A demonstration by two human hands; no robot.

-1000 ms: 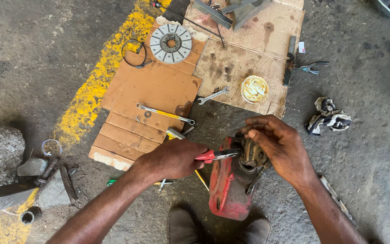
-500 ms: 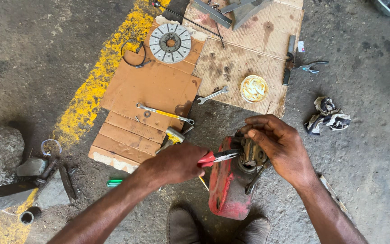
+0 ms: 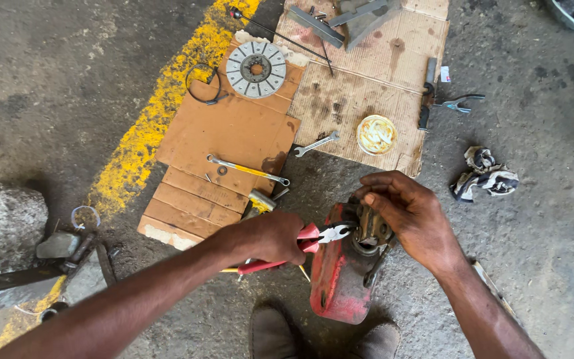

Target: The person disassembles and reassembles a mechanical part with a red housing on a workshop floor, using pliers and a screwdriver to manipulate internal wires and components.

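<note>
Head view: the left hand (image 3: 267,237) has its fingers clamped on red-handled pliers (image 3: 303,244), steel tips at a greasy metal part (image 3: 370,229) (atop a chipped red housing (image 3: 335,279)) on rough concrete; the right hand (image 3: 410,216) has its fingers pinched on that part.

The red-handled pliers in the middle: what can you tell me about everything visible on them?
The pliers have red grips and a bare grey metal nose. The left hand wraps the grips, hiding most of them; one grip end pokes out behind the fist. They lie nearly level, nose pointing right, its tip at the greasy metal part on top of the red housing. The right hand steadies that part. Whether the nose grips anything cannot be told.
</note>
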